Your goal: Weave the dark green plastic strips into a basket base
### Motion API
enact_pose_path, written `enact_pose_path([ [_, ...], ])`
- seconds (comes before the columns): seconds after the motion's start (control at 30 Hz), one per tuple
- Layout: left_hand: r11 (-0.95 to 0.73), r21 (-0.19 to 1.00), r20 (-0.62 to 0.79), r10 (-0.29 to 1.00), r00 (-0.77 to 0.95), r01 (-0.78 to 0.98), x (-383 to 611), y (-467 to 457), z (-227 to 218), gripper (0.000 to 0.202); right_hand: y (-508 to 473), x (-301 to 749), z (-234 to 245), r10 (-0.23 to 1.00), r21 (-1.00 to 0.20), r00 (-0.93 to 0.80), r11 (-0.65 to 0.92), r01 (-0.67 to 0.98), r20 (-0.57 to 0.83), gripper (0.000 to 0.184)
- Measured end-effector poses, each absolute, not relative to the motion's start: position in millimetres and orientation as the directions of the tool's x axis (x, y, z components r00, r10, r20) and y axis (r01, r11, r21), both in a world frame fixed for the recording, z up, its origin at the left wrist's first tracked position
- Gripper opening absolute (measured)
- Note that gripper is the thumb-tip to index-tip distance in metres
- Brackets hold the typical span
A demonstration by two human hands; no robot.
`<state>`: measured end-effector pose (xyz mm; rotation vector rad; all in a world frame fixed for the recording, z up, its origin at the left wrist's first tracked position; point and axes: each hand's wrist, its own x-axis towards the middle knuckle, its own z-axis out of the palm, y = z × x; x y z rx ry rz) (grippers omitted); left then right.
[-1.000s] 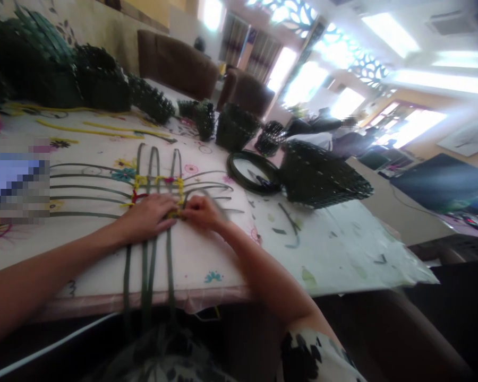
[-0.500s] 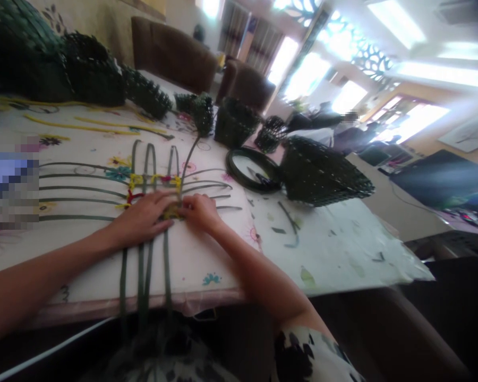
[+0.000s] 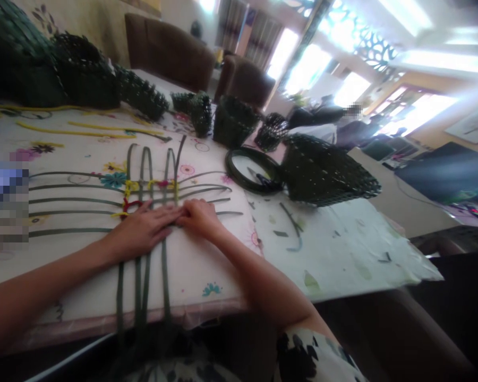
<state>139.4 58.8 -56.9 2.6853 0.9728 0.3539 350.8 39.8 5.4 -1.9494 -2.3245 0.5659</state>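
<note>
A flat lattice of dark green strips (image 3: 142, 180) lies on the flowered tablecloth, its loose ends spreading out on all sides. Short yellow pieces (image 3: 132, 185) and a red piece (image 3: 132, 207) are threaded through its middle. My left hand (image 3: 145, 228) rests palm down over the lower part of the lattice, fingers stretched to the right. Against its fingertips, my right hand (image 3: 199, 216) has its fingers curled together at the lower right corner, where one green strip (image 3: 180, 156) runs down to them. The pinched spot is largely hidden by the fingers.
Several dark green woven baskets (image 3: 234, 122) line the back of the table. At the right stand a coil of green strip (image 3: 228, 162) and a larger basket (image 3: 326, 172). Yellow strips (image 3: 77, 131) lie at the back left. Scraps (image 3: 290, 217) lie on the pale cover (image 3: 342, 254).
The upright green strip at the right side has swung left and now lies closer to the lattice. Both hands have drawn together at the lower right corner; the view has shifted slightly.
</note>
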Motion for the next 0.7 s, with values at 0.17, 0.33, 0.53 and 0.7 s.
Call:
enact_pose_path([
  [0.17, -0.761, 0.314, 0.157, 0.631, 0.76, 0.568, 138.3, 63.6, -58.9, 0.052, 46.7, 343.2, 22.6, 0.921, -0.244, -0.226, 0.151, 0.958, -0.316, 0.024],
  [0.33, -0.768, 0.338, 0.134, 0.612, 0.78, 0.544, 133.7, 70.9, -57.8, 0.055, 55.5, 342.7, 24.1, 0.901, -0.261, -0.214, 0.119, 0.958, -0.377, 0.029],
  [0.53, -0.773, 0.476, 0.19, 0.555, 0.81, 0.418, 111.7, 67.6, -48.1, 0.058, 53.6, 346.3, 18.1, 0.92, -0.243, -0.197, 0.117, 0.963, -0.34, 0.036],
  [0.7, -0.819, 0.409, 0.216, 0.515, 0.83, 0.402, 105.8, 61.3, -51.6, 0.049, 52.9, 345.4, 19.1, 0.92, -0.25, -0.197, 0.114, 0.962, -0.338, 0.035],
])
